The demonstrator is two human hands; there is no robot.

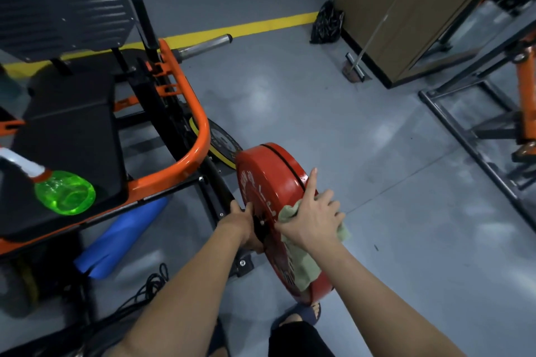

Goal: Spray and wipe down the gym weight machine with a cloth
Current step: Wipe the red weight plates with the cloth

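Low beside the orange-framed weight machine, the right hand presses a pale green cloth with spread fingers on the red weight plate, the left hand grips its black hub, and a green spray bottle lies near the seat pad's near edge.

Dim, cool gym light from above, seen through a wide lens.
Soft white glare patches dot the grey floor; the cabinet bows at the edge, and corners blur and darken.
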